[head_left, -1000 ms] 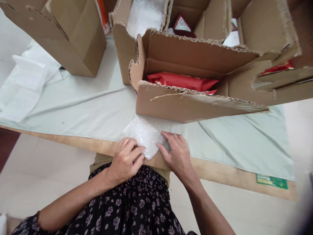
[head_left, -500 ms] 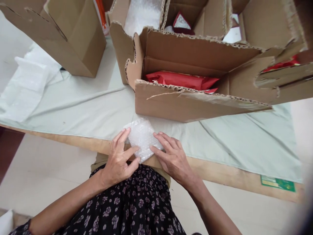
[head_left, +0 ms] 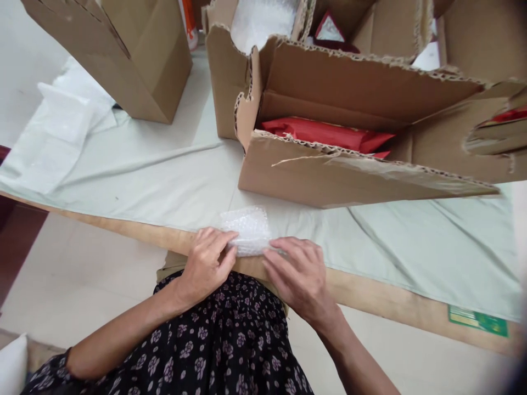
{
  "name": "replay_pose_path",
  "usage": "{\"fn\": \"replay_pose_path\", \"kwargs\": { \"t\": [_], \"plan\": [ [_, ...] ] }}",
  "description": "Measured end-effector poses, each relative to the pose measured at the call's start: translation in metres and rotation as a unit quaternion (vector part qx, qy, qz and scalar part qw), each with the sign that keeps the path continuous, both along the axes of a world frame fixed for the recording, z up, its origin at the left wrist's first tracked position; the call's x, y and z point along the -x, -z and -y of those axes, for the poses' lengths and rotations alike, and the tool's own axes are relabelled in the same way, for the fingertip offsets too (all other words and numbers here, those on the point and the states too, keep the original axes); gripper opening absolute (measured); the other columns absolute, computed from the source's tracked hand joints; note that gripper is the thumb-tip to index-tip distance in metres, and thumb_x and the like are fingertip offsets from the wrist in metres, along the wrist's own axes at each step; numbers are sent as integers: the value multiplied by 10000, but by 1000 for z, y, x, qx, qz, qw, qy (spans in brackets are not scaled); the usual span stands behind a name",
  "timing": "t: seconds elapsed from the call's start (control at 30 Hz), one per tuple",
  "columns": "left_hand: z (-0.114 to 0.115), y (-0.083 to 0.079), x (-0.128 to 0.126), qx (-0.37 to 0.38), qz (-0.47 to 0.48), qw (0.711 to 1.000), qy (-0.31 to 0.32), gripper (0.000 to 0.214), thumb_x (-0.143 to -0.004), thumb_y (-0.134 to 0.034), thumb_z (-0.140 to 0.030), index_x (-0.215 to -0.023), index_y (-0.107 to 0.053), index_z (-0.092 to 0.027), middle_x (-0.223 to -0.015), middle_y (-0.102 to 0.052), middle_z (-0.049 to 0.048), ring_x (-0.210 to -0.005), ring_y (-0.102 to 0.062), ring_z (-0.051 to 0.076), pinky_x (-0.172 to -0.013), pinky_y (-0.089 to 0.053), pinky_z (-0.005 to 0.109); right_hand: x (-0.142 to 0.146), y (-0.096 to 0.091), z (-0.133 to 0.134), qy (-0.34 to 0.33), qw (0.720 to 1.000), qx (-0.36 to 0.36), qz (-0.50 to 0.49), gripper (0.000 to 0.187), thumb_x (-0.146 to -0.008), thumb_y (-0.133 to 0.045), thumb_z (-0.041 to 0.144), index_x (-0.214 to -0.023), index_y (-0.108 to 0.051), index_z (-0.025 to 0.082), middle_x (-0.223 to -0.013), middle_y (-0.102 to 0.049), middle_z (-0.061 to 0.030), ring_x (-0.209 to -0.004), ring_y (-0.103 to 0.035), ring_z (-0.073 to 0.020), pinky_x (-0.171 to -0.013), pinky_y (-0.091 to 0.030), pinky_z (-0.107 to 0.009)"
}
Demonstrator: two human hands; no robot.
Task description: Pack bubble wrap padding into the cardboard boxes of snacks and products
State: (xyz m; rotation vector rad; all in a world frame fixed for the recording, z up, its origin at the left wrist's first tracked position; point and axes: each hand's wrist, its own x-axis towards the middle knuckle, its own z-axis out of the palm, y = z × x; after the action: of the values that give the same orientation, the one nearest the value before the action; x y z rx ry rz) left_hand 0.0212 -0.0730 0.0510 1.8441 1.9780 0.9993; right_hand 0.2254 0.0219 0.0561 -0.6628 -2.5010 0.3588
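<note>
A small folded piece of clear bubble wrap lies at the table's front edge, straight in front of me. My left hand grips its left corner, thumb below and fingers on top. At the opposite side, my right hand has its fingertips closed on the wrap's lower right edge; that hand is slightly blurred. Whether anything is wrapped inside the bubble wrap, I cannot tell.
Behind the wrap stands an open cardboard box holding a red packet. More bubble wrap fills a compartment further back. Another carton and white sheets are at left. A green card sits on the right edge.
The bubble wrap has turned from a slanted position to nearly square with the table edge and looks shorter front to back. Both hands moved with it. The view shifted slightly.
</note>
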Motion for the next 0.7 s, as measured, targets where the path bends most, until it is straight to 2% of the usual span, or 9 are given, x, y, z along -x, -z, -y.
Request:
{"fn": "replay_pose_path", "kwargs": {
  "t": [0.13, 0.2, 0.27, 0.33, 0.4, 0.47, 0.5, 0.6, 0.7],
  "plan": [
    [3, 1, 3, -2, -10, 1000, -30, 238, -968, -614, -153, -1202, -658, -149, -1068, -715, 107, -1000, -665, 256, -896, -543, 430, 10, 11, -4, -29, 998, -13, 52, 199, -997, -614, 134, -1172, -687, 191, -1204, -743, -90, -1123, -656, -262, -926, -455, -423],
    [10, -2, 6, -8, 48, 997, -63, 263, -958, -647, -215, -1212, -652, -144, -1079, -703, 109, -1014, -673, 247, -905, -562, 412, 16, 14, -8, -11, 1000, -3, 19, 183, -1012, -591, 125, -1147, -695, 191, -1124, -768, -75, -1028, -684, -237, -881, -463, -404],
    [16, -9, 9, 26, 141, 984, -105, 244, -947, -667, -266, -1163, -666, -151, -1036, -717, 90, -959, -694, 219, -870, -585, 372, 20, 12, -9, 9, 999, 44, -24, 161, -1031, -583, 151, -1142, -693, 192, -1043, -781, -57, -932, -698, -206, -847, -475, -379],
    [19, -18, 9, 102, 258, 951, -136, 251, -935, -680, -309, -1139, -679, -162, -1003, -751, 76, -903, -722, 202, -831, -605, 343, 23, 5, -5, 18, 990, 127, -56, 159, -1049, -572, 189, -1158, -687, 194, -1025, -781, -49, -903, -704, -189, -845, -492, -361],
    [16, -26, 7, 171, 378, 900, -133, 333, -907, -707, -340, -1190, -675, -168, -1039, -782, 78, -922, -753, 211, -850, -620, 347, 24, -4, 2, 16, 970, 233, -71, 174, -1059, -556, 228, -1172, -686, 207, -1045, -777, -44, -926, -710, -185, -861, -514, -351],
    [11, -30, 5, 197, 461, 859, -106, 386, -883, -721, -346, -1222, -666, -170, -1095, -791, 84, -997, -764, 230, -903, -619, 357, 22, -12, 8, 6, 939, 336, -72, 182, -1063, -544, 265, -1156, -696, 229, -1029, -773, -32, -924, -713, -181, -865, -538, -340],
    [8, -31, 3, 198, 478, 851, -93, 370, -882, -717, -339, -1209, -670, -173, -1106, -791, 82, -1020, -762, 232, -917, -615, 352, 20, -14, 10, 5, 926, 371, -70, 183, -1061, -539, 276, -1133, -703, 237, -1015, -771, -28, -921, -715, -181, -871, -549, -338],
    [2, -33, 0, 195, 438, 877, -43, 243, -911, -659, -283, -1133, -694, -189, -1056, -792, 58, -974, -760, 213, -857, -608, 311, 7, -19, 11, 27, 921, 382, -70, 217, -1028, -600, 371, -1165, -703, 238, -1129, -748, -69, -1047, -709, -219, -955, -561, -380],
    [-1, -34, -6, 170, 333, 925, 71, 235, -899, -606, -172, -1108, -708, -204, -988, -780, 39, -894, -743, 198, -800, -583, 296, -10, -26, 8, 23, 926, 370, -64, 660, -928, -699, 617, -1455, -563, 244, -1298, -689, -123, -1150, -692, -260, -1009, -569, -412]
  ]
}}
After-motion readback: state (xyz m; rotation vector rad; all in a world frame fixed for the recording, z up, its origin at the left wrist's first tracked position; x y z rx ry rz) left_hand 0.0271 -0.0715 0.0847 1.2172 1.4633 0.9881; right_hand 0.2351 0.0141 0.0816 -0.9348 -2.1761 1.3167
